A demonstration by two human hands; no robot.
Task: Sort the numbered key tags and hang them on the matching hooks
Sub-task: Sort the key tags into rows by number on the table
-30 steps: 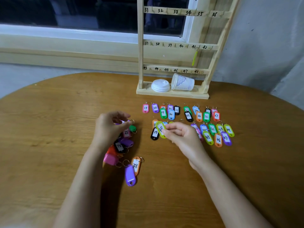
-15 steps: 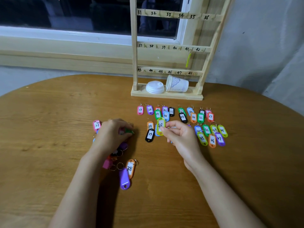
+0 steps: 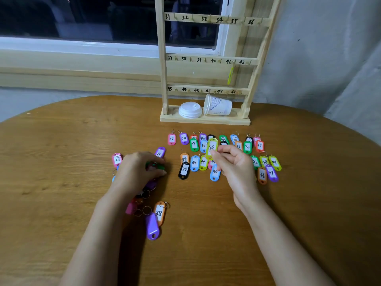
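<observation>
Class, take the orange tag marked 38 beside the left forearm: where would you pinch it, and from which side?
Pinch the orange tag across its long edges near its ring, ideally from above and the right. It lies flat, label up; the purple tag and loose rings crowd its left and near end.

The left hand covers most of the pile; the green tag in its fingers is blurred. The right hand hides middle-row tags, and the number on the yellow tag it pinches is unclear. The top of the rack is cut off.
</observation>
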